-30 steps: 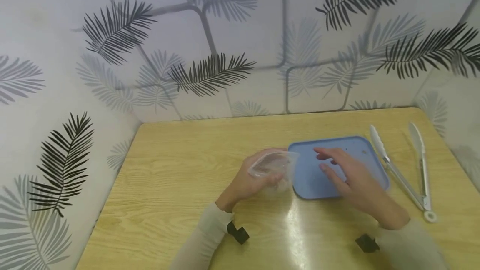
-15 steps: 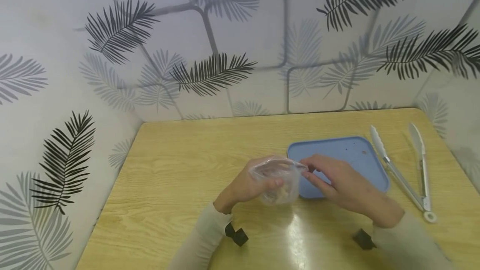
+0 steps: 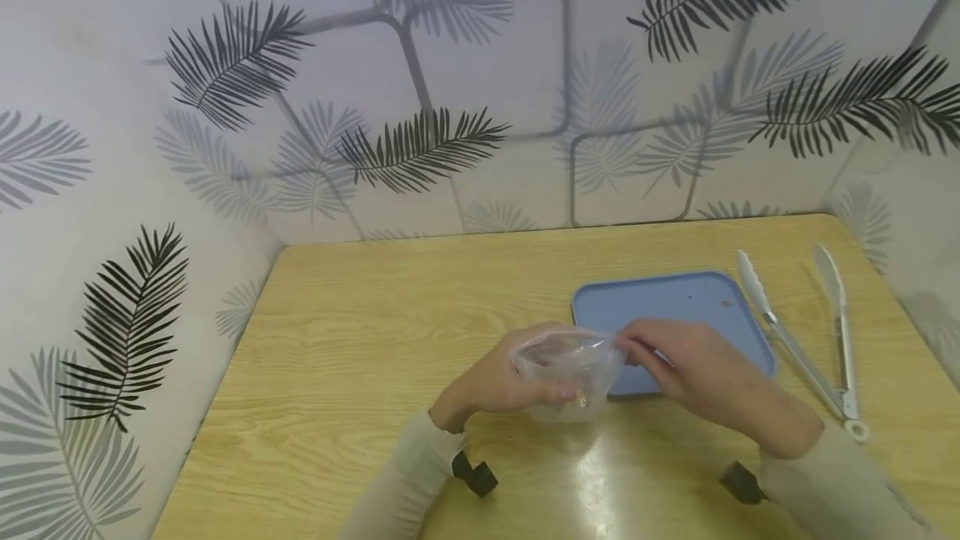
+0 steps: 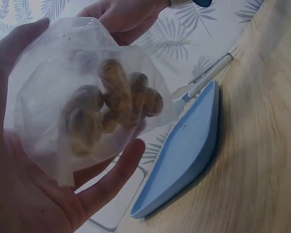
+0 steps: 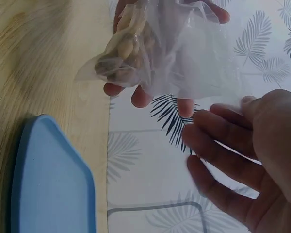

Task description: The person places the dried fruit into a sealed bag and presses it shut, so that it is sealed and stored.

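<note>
A clear plastic bag (image 3: 570,367) with several peanuts (image 4: 116,102) in it is held just above the table, in front of the blue tray (image 3: 675,302). My left hand (image 3: 517,383) cups the bag (image 4: 53,73) from below and behind, its fingers curled round it. My right hand (image 3: 637,352) is at the bag's right upper edge and pinches the loose film there. In the right wrist view the bag (image 5: 184,43) hangs above the tray (image 5: 48,184), with the right hand (image 5: 233,145) at its corner and the peanuts (image 5: 123,53) bunched at the bottom.
Metal tongs (image 3: 795,340) lie on the wooden table (image 3: 360,323) to the right of the tray, and show again as tongs (image 4: 206,77) in the left wrist view. Leaf-patterned walls close off the table's far side and left side. The tray bears only a few crumbs.
My right hand has left the tray's surface, moved left to the bag and taken hold of its edge. The left hand has lowered the bag slightly toward me.
</note>
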`<state>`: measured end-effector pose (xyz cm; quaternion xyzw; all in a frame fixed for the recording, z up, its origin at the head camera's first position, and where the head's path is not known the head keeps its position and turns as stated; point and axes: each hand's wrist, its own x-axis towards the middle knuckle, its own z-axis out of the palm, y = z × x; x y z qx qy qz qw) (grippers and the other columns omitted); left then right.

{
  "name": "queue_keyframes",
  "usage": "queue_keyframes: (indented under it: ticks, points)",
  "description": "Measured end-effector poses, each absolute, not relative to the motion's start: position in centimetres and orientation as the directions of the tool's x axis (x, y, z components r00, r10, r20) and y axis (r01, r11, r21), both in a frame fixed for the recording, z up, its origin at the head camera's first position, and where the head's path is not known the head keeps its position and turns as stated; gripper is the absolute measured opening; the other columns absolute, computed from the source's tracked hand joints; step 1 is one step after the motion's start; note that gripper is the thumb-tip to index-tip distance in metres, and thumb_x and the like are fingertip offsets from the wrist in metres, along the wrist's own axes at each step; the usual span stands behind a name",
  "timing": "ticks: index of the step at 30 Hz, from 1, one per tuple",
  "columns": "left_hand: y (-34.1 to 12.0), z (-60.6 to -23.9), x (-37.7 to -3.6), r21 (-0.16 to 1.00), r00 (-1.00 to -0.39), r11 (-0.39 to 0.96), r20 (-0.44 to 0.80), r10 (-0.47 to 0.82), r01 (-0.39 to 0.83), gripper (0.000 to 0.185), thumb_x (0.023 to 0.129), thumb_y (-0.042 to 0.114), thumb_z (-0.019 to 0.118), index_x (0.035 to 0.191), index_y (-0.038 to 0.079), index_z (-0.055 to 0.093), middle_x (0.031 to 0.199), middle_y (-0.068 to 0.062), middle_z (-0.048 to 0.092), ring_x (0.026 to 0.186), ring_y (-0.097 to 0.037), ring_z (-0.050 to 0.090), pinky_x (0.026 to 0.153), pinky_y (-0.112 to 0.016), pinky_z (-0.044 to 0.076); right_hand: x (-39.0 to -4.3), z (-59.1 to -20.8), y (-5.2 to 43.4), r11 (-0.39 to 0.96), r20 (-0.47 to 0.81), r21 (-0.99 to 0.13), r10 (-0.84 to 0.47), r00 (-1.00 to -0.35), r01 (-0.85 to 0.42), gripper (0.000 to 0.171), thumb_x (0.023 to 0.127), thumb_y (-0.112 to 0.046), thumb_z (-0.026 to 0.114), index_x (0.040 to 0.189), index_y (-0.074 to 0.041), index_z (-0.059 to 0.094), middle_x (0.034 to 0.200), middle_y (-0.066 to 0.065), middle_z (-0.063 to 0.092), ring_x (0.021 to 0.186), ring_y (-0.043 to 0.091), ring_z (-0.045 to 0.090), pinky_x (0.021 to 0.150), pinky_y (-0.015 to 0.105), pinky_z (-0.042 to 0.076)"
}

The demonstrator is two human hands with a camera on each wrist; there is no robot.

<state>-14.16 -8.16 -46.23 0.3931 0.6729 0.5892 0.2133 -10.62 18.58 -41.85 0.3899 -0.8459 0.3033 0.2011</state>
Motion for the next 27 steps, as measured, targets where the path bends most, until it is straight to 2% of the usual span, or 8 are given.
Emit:
queue_keyframes:
  ticks: [5,7,11,13,15,19,27]
  points:
    - [-8.6,-47.4,-14.3,0.964,-0.594,-0.101,0.233,0.77,0.246,0.083,0.09,0.052,0.073,0.154,0.01,0.042,0.147,-0.022,0.054,0.125,-0.017,0.062,0.1,-0.042,0.057,-11.1,-41.6,18.7,0.483,0.653,-0.336,-0.499,-0.57,-0.809,0.009,0.098,-0.009,0.063,0.093,-0.009,0.07,0.083,-0.003,0.074,0.069,0.004,0.067,0.067,0.015,0.054]
    - [-8.9,-47.9,-14.2,0.968,-0.6,-0.099,0.222,0.769,0.232,0.085,0.089,0.055,0.074,0.153,0.009,0.043,0.144,-0.023,0.055,0.123,-0.015,0.063,0.103,-0.04,0.055,-11.4,-41.5,18.8,0.466,0.684,-0.33,-0.481,-0.548,-0.821,0.015,0.102,-0.013,0.06,0.092,-0.008,0.07,0.082,-0.003,0.073,0.067,0.004,0.065,0.064,0.015,0.053]
    - [-9.4,-48.6,-13.9,0.967,-0.629,-0.019,0.181,0.756,0.255,0.074,0.086,0.032,0.083,0.148,0.011,0.048,0.139,-0.017,0.061,0.122,-0.013,0.064,0.106,-0.037,0.053,-11.9,-41.3,18.9,0.44,0.731,-0.298,-0.465,-0.499,-0.847,0.03,0.107,-0.025,0.051,0.089,-0.009,0.069,0.08,-0.004,0.071,0.067,0.004,0.061,0.061,0.014,0.049]
    - [-9.5,-48.8,-13.8,0.956,-0.651,0.041,0.165,0.741,0.289,0.063,0.086,0.019,0.082,0.142,0.013,0.055,0.135,-0.013,0.065,0.12,-0.012,0.065,0.103,-0.035,0.055,-12.0,-41.3,18.9,0.432,0.743,-0.288,-0.461,-0.484,-0.854,0.034,0.108,-0.027,0.048,0.089,-0.008,0.069,0.08,-0.003,0.07,0.067,0.005,0.061,0.061,0.015,0.049]
    - [-9.6,-49.1,-13.7,0.939,-0.672,0.09,0.167,0.721,0.331,0.052,0.088,0.012,0.079,0.137,0.011,0.061,0.132,-0.011,0.068,0.119,-0.012,0.065,0.1,-0.033,0.056,-12.2,-41.2,19.1,0.44,0.746,-0.28,-0.459,-0.482,-0.853,0.037,0.109,-0.03,0.047,0.089,-0.008,0.069,0.08,-0.004,0.07,0.068,0.005,0.061,0.062,0.016,0.049]
    - [-9.8,-49.5,-13.7,0.919,-0.716,0.151,0.171,0.677,0.363,0.032,0.094,0.013,0.073,0.125,0.01,0.07,0.125,-0.008,0.073,0.115,-0.009,0.066,0.099,-0.031,0.055,-12.4,-41.0,19.3,0.466,0.75,-0.262,-0.453,-0.482,-0.845,0.042,0.11,-0.033,0.044,0.089,-0.007,0.069,0.077,-0.005,0.068,0.067,0.005,0.06,0.064,0.018,0.049]
    - [-9.9,-49.9,-13.9,0.927,-0.729,0.209,0.091,0.679,0.31,0.023,0.103,0.018,0.062,0.124,0.014,0.07,0.103,-0.006,0.079,0.095,-0.012,0.073,0.092,-0.028,0.056,-12.6,-40.1,19.7,0.519,0.751,-0.226,-0.446,-0.486,-0.824,0.044,0.11,-0.035,0.043,0.089,-0.006,0.069,0.075,-0.005,0.067,0.064,0.007,0.061,0.061,0.021,0.048]
